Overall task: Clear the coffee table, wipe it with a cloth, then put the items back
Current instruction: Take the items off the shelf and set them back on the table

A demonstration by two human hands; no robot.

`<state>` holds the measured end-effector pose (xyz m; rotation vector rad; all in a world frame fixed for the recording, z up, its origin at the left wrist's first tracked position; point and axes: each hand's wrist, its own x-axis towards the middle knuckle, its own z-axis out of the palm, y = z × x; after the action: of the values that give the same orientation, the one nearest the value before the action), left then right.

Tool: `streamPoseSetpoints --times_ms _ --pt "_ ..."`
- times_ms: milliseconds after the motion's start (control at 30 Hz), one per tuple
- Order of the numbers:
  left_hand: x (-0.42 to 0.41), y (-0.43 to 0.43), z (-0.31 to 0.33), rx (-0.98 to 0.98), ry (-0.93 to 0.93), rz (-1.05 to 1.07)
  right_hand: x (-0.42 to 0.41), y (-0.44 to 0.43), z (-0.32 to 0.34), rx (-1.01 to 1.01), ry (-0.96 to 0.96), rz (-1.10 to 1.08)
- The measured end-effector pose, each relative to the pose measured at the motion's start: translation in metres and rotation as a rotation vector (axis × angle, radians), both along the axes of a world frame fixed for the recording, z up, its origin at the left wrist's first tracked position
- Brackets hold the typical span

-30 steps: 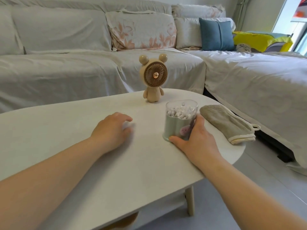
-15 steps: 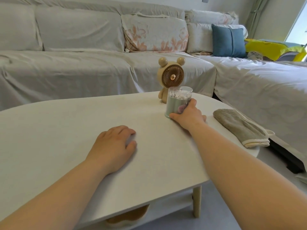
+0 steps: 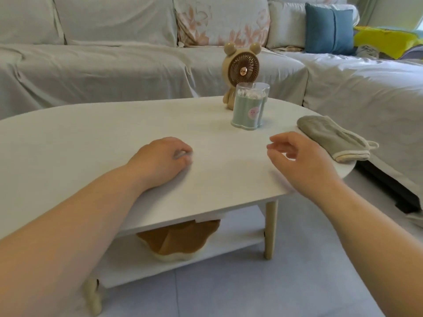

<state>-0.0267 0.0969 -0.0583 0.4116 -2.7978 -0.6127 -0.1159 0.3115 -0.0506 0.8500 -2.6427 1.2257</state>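
The white oval coffee table (image 3: 96, 138) fills the middle of the view. A beige bear-shaped fan (image 3: 240, 67) stands near its far edge. Right in front of the fan stands a pale green cotton swab container (image 3: 248, 110) with a clear lid, upright and free. A grey folded cloth (image 3: 332, 138) lies at the table's right end. My left hand (image 3: 160, 161) rests on the tabletop with fingers curled, holding nothing. My right hand (image 3: 299, 159) hovers over the table's near right part, fingers apart and empty, a little short of the container and left of the cloth.
A sofa (image 3: 91, 65) under a light cover runs behind and to the right of the table, with a blue cushion (image 3: 329, 28). A brown and cream object (image 3: 178, 243) sits on the table's lower shelf. Grey floor lies below me.
My right hand let go of the cotton swab container beside the fan and drew back towards me. My left hand curled its fingers slightly and stayed on the table.
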Motion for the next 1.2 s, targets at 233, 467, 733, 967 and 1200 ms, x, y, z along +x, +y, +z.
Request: streamPoseSetpoints --times_ms 233,467,733,967,1200 --pt "0.091 0.071 -0.019 0.056 0.369 -0.194 0.069 0.042 -0.055 -0.372 0.272 -0.034" --pt "0.111 0.073 -0.107 -0.094 0.476 -0.250 0.084 0.020 -0.149 -0.323 -0.129 -0.059" --pt "0.101 0.029 -0.211 0.552 0.217 0.587 0.070 -0.021 -0.215 -0.115 -0.589 -0.110" --pt "0.074 0.010 -0.213 0.388 0.154 0.450 0.035 -0.056 -0.207 -0.061 -0.588 -0.125" --pt "0.067 0.006 -0.246 0.263 -0.156 0.471 0.015 -0.105 -0.199 0.000 -0.494 -0.109"
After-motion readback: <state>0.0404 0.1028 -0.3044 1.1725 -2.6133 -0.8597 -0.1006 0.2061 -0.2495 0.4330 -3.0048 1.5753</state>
